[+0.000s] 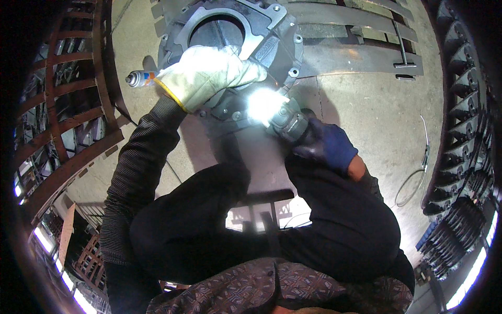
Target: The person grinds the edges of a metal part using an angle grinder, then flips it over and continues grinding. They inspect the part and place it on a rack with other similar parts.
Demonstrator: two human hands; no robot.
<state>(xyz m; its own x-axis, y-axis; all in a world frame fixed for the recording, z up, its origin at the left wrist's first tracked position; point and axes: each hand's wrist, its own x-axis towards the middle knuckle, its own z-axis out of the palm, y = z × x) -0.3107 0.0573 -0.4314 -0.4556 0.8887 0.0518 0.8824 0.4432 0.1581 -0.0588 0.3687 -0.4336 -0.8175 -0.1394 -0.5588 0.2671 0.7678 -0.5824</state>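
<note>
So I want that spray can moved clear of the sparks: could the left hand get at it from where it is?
Probably yes. The left hand, in a pale glove, rests on the metal casting, and the spray can lies just beside its wrist on the floor with nothing between them.

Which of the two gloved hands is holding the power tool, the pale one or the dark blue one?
The dark blue one, the right hand, grips the power tool beside the bright glare. The left hand, in a pale glove, rests flat on the grey metal casting.
</note>
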